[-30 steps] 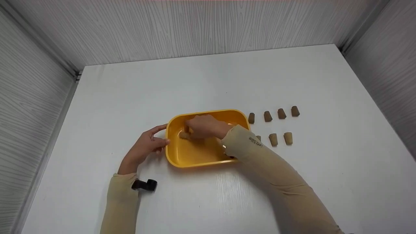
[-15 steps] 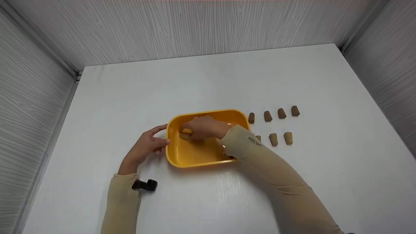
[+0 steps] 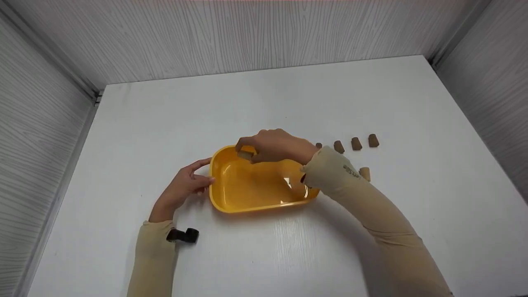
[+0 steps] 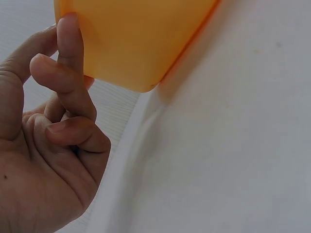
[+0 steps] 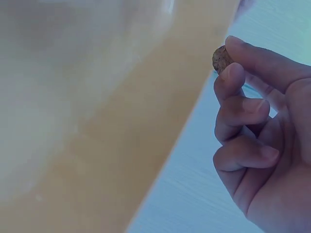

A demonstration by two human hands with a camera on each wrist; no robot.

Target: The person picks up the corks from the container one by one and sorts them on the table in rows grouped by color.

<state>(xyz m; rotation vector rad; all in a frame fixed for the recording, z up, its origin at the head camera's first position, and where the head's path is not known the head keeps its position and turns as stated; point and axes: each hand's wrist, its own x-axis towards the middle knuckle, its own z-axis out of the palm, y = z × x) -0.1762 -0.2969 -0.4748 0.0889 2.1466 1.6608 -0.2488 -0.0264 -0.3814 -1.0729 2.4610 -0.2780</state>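
Observation:
A yellow plastic tray [image 3: 255,194] with a rounded rim lies on the white table. At its left end my left hand [image 3: 181,187] holds the rim between thumb and index finger, as the tray wall [image 4: 126,48] in the left wrist view also shows; the other fingers are curled. Above the tray's back left part, my right hand [image 3: 274,145] pinches a tapered light-brown cork stopper [image 3: 245,155] between thumb and fingertips. In the right wrist view, the end of the cork [image 5: 221,59] pokes out from the fingertips.
Right of the tray, darker cork stoppers [image 3: 356,143] stand in a row at the back. A paler cork [image 3: 365,173] shows in front of them, partly behind the right sleeve [image 3: 334,169]. Grey wood-grain panels [image 3: 264,37] enclose the table.
My right hand has taken hold of the cork that lay in the tray and lifted it up, toward the back and slightly right. The left hand and the tray have stayed put.

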